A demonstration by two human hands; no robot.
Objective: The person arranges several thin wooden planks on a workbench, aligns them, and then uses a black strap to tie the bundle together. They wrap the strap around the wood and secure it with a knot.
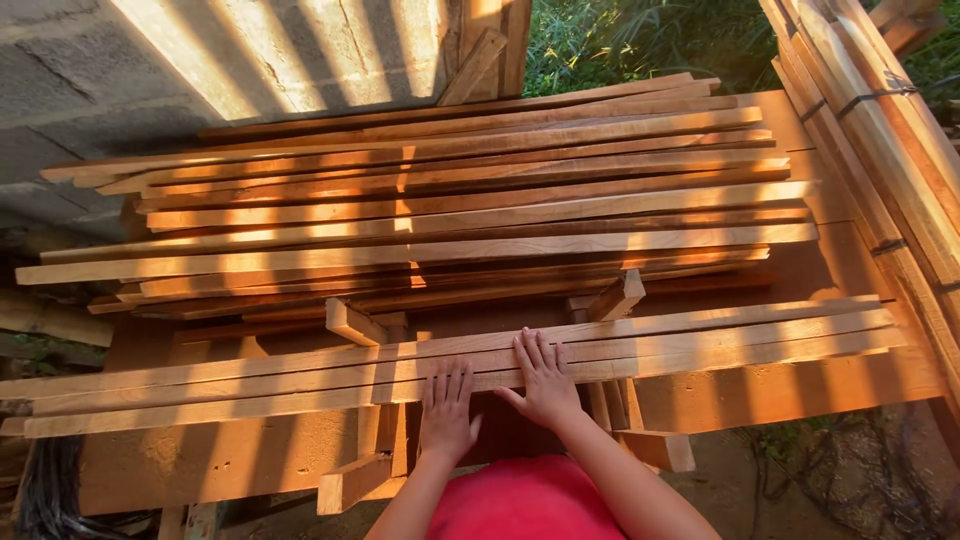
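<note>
Both my hands rest flat on a small row of long thin wooden slats [700,345] lying across a wooden workbench [790,390] in front of me. My left hand [446,412] lies palm down on the nearest slat, fingers together and pointing away. My right hand [545,380] presses on the slats just to the right, fingers slightly spread. Neither hand grips anything. Behind them a big stack of similar slats [450,210] covers the back of the bench.
Short wood blocks [352,322] and offcuts [355,482] sit between and below the slats. A bundle of bound planks [880,130] leans at the right. A concrete block wall [90,80] is at the back left, green plants [640,40] beyond.
</note>
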